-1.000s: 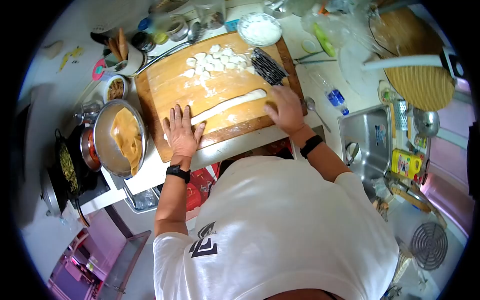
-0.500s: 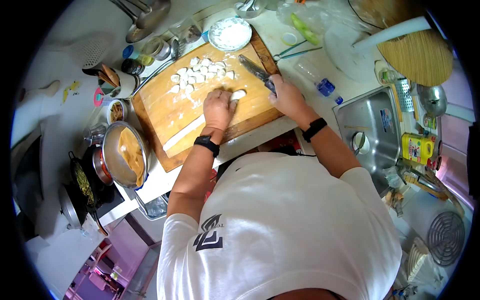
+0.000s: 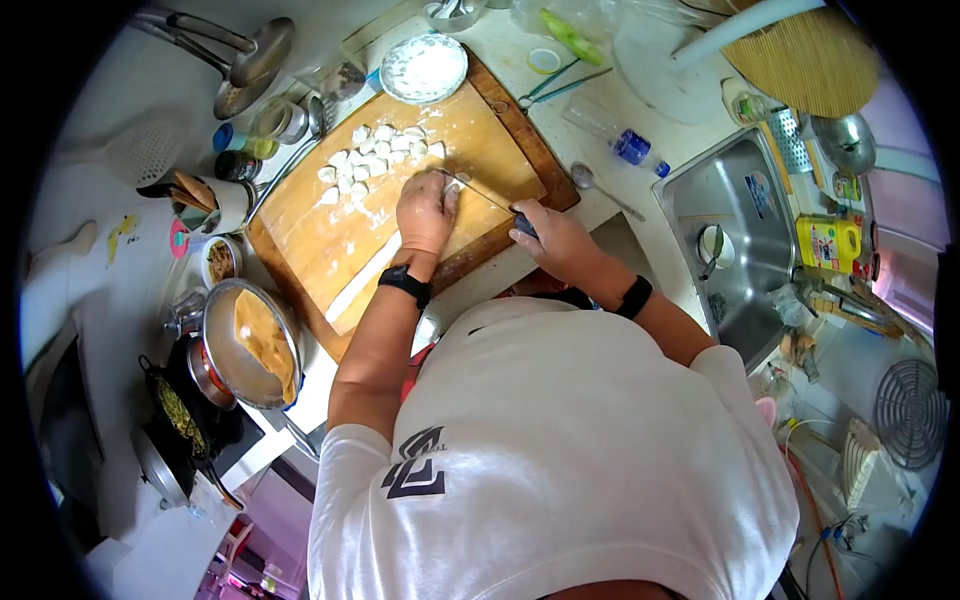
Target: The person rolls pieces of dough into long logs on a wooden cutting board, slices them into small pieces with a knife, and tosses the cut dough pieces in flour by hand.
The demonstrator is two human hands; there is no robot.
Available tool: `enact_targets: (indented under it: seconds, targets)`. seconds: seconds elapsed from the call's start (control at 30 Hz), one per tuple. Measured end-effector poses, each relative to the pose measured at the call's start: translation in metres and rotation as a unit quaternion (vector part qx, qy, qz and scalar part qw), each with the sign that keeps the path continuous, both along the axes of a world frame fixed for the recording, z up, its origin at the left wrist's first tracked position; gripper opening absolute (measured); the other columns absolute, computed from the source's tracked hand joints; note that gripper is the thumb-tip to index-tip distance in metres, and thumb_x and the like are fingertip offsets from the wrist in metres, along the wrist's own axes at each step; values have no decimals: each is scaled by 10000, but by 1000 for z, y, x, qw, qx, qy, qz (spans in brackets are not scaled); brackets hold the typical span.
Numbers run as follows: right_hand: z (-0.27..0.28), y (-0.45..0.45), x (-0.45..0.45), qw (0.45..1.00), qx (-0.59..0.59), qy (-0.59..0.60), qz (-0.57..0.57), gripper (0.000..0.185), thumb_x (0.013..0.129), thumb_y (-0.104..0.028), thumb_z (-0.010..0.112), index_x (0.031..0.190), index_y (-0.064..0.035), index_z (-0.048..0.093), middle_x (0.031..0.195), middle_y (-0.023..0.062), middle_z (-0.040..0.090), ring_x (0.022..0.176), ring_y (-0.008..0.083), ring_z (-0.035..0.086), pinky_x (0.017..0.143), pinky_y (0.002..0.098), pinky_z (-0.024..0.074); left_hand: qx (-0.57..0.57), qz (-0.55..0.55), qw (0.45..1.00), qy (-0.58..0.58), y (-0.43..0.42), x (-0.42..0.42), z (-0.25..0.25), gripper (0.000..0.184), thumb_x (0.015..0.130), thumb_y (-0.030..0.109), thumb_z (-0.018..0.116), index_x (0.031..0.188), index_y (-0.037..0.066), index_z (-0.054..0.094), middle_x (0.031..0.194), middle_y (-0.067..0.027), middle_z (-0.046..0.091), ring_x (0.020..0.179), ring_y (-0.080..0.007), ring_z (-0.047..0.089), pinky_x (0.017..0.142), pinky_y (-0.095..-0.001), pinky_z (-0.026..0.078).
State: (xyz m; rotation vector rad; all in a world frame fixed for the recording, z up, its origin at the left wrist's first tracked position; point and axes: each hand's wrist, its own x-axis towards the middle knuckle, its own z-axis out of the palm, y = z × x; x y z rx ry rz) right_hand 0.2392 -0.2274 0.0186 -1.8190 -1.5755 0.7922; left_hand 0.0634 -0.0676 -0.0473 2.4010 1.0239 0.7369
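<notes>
A long white dough roll (image 3: 366,280) lies on the floured wooden board (image 3: 500,130). My left hand (image 3: 426,211) is closed over the roll's upper right part, and a short end shows beyond the fingers. My right hand (image 3: 556,238) is wrapped round the dark handle of a knife (image 3: 486,192). The blade reaches left to the dough end beside my left fingers; its exact contact is too small to tell. Several small white dough pieces (image 3: 372,160) lie farther back on the board. A plate of white flour (image 3: 423,68) rests at the board's back edge.
At the left stand a metal bowl (image 3: 225,350) with a tan item, a small bowl of food (image 3: 220,262) and a black pan (image 3: 178,405). To the right are a spoon (image 3: 605,190), a plastic bottle (image 3: 632,147), scissors (image 3: 565,88) and a sink (image 3: 745,255).
My left hand moved from the roll's left end to its right part. My right hand took hold of the knife and brought the blade down beside my left hand.
</notes>
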Motion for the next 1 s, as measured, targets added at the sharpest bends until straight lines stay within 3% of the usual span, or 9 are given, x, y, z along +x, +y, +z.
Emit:
enact_targets:
  seconds: [0.27,0.4,0.5,0.63,0.67,0.7,1.0]
  targets:
    - [-8,18,-11,993,-115,-32,-4,280,943,-255,600,1061,-15,517,918,246,652,872,441,626,745,506,489,1,-19,999,29,6,-2,0,165,785,136,717,896,52,628,905,-157,637,894,-382,599,807,-461,494]
    - [-31,26,-18,998,-60,-29,-24,334,943,-273,616,1136,-14,532,898,260,640,864,454,627,743,506,491,49,-34,997,55,9,-11,2,227,777,166,734,955,46,662,926,-151,628,902,-383,595,807,-454,496]
    - [-33,25,-21,998,-20,8,-52,343,945,-274,615,1155,-15,536,908,259,642,862,452,628,737,503,490,17,-1,997,81,12,-15,-1,244,784,167,732,987,45,676,907,-154,634,898,-378,599,795,-451,498]
    - [-20,17,-23,999,-11,-14,-48,356,945,-267,620,1181,-17,528,920,257,646,856,450,630,728,495,493,33,-5,999,39,16,-17,-4,194,795,151,723,943,47,654,888,-160,640,880,-376,605,781,-455,497]
    - [-16,17,-22,1000,-5,-18,-25,349,945,-262,621,1177,-17,528,922,257,647,855,449,631,725,493,494,-7,10,1000,26,17,-17,-3,176,800,140,715,924,47,633,883,-163,642,871,-379,607,778,-459,496]
    - [-13,18,-22,999,-5,-19,-26,349,945,-262,621,1177,-17,528,922,257,647,855,449,631,725,493,494,-46,25,999,13,18,-16,-2,160,805,129,707,905,47,612,878,-165,645,862,-382,608,774,-464,494]
    - [-16,37,-34,995,-96,-41,2,308,941,-245,616,1130,-17,532,907,251,641,845,461,614,734,508,480,-14,0,999,37,20,-18,-9,185,786,110,707,899,43,578,870,-172,635,855,-394,598,776,-468,489]
